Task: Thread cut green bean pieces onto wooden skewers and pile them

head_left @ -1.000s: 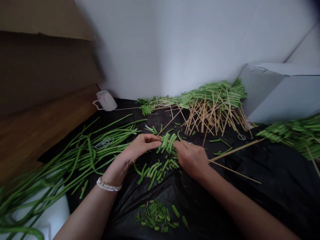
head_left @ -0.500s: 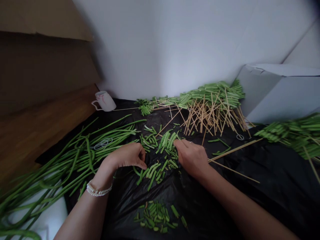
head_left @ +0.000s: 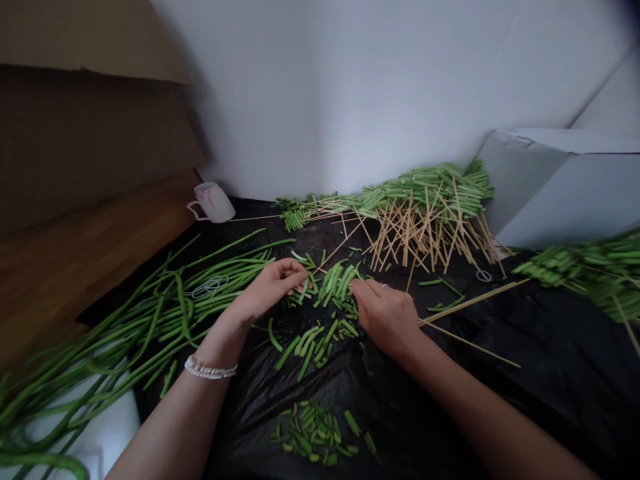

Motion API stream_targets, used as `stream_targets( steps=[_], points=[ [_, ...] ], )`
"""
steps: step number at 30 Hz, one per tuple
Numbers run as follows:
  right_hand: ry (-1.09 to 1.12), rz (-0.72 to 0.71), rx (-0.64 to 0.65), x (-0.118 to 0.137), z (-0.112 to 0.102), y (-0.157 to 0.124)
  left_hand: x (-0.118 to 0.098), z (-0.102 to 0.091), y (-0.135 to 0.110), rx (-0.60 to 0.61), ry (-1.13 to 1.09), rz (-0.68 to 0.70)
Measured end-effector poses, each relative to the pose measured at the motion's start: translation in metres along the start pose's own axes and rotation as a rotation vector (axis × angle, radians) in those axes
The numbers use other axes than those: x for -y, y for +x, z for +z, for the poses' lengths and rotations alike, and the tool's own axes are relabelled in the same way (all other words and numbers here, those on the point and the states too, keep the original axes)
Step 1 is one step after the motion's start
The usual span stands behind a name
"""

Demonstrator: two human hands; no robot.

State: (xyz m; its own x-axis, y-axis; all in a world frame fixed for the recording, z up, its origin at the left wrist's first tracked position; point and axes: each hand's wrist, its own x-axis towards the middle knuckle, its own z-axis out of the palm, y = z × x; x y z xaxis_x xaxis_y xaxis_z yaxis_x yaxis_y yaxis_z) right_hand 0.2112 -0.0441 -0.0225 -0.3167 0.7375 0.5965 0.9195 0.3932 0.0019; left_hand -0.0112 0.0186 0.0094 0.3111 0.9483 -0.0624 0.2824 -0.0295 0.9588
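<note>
My right hand (head_left: 387,313) is closed around a thin wooden skewer (head_left: 321,270), which carries a row of cut long bean pieces (head_left: 336,283). The skewer's tip points left, toward my other hand. My left hand (head_left: 275,285) is pinched just left of that tip, with a short green bean piece (head_left: 305,288) at its fingertips. Below the hands, loose cut bean pieces (head_left: 311,345) lie on the black plastic sheet (head_left: 250,413). Nearer to me is a small heap of shorter bean bits (head_left: 313,430).
Whole long beans (head_left: 165,313) spread over the left side, with a white wire loop (head_left: 209,287) among them. Behind stand a white mug (head_left: 214,202) and a pile of bean-loaded skewers (head_left: 425,207). A white box (head_left: 560,187) and more bean skewers (head_left: 590,270) are at right.
My left hand has moved up and to the right, from the loose bean pieces to beside the skewer's tip. My right hand has stayed nearly in place with the skewer.
</note>
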Motion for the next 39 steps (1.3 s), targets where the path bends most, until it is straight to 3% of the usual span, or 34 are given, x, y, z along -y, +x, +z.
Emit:
stream_targets(
  steps=[3,9,17,26,39],
  points=[
    [0.011,-0.003,-0.003,0.001,0.001,-0.001,0.006,0.011,0.003,-0.117,-0.247,-0.076],
    [0.012,-0.016,0.038,0.003,0.002,-0.001,0.009,0.016,0.004,-0.119,-0.554,-0.101],
    [0.026,-0.054,0.054,0.005,0.002,-0.001,0.015,0.020,0.006,-0.155,-0.567,-0.105],
    [0.001,-0.023,0.054,0.004,0.001,-0.001,0.010,0.017,0.003,-0.074,-0.672,-0.151],
    [0.018,-0.040,-0.012,0.003,0.002,-0.003,0.011,0.017,0.004,-0.123,-0.740,-0.190]
  ],
)
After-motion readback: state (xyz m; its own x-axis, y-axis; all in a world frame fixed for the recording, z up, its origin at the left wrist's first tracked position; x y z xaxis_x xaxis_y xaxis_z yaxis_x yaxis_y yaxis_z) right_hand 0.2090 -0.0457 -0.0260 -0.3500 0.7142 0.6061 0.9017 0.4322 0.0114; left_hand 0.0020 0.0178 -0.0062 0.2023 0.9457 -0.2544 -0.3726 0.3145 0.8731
